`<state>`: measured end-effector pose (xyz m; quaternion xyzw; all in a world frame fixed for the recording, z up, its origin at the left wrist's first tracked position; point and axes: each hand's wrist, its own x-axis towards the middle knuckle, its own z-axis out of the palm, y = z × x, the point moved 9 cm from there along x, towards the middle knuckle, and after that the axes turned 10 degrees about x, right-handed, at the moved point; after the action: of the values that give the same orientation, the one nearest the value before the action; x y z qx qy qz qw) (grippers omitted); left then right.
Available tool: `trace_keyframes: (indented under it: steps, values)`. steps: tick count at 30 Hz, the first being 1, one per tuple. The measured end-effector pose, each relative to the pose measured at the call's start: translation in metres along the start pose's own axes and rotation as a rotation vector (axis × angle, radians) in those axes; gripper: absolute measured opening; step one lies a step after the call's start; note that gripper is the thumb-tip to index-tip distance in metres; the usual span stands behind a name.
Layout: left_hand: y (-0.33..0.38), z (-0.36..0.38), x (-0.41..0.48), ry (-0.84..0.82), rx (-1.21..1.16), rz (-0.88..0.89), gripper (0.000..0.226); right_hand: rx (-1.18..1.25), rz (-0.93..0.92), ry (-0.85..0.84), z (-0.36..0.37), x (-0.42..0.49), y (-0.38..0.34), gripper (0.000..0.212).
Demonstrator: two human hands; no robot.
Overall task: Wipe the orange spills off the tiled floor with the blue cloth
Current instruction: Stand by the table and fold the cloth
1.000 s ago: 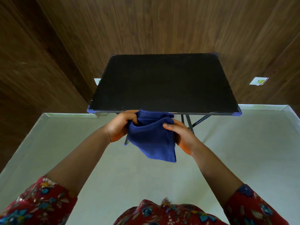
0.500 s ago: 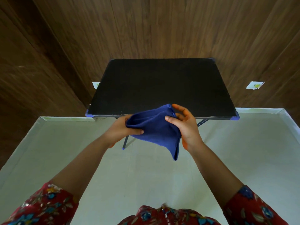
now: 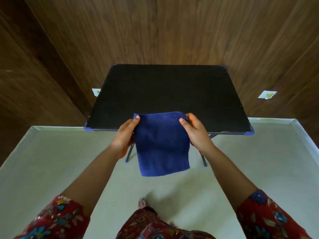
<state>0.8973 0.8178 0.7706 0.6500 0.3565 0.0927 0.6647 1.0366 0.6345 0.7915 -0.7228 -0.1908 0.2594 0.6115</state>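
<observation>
My left fingers [image 3: 136, 119] and right fingers [image 3: 190, 117] pinch the cloth [image 3: 162, 145] by its top corners at the desk [image 3: 165, 94] front edge; floor [image 3: 51, 169] unwiped, no spills visible, wiping not started

Home room: wood-panelled walls [image 3: 172, 28], folding table [image 3: 169, 94]

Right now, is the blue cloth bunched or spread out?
Spread out: the blue cloth hangs flat, left hand and right hand pinching its top corners.

light: soft, even | shadows: faint | focus: slightly soft | edges: wide-angle bowing
</observation>
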Motion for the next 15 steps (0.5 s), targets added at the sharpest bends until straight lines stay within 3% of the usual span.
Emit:
trace_keyframes:
  steps: [3,6,10,12,15]
  values:
    - [-0.010,-0.007,0.029,0.008,0.001,-0.043,0.022,0.235,0.098,0.048,0.006,0.026,0.012,0.011]
    - [-0.012,-0.001,0.055,-0.122,-0.122,-0.046,0.030,0.532,0.221,0.077,0.014,0.050,0.032,0.013]
    - [-0.024,0.004,0.097,-0.254,0.178,-0.125,0.016,0.571,0.473,0.180,0.030,0.089,0.082,0.021]
    - [-0.017,-0.007,0.120,-0.203,0.209,-0.104,0.015,0.571,0.529,0.243,0.027,0.107,0.090,0.041]
    - [-0.009,-0.022,0.152,-0.172,0.179,-0.088,0.012,0.611,0.563,0.158,0.037,0.134,0.090,0.069]
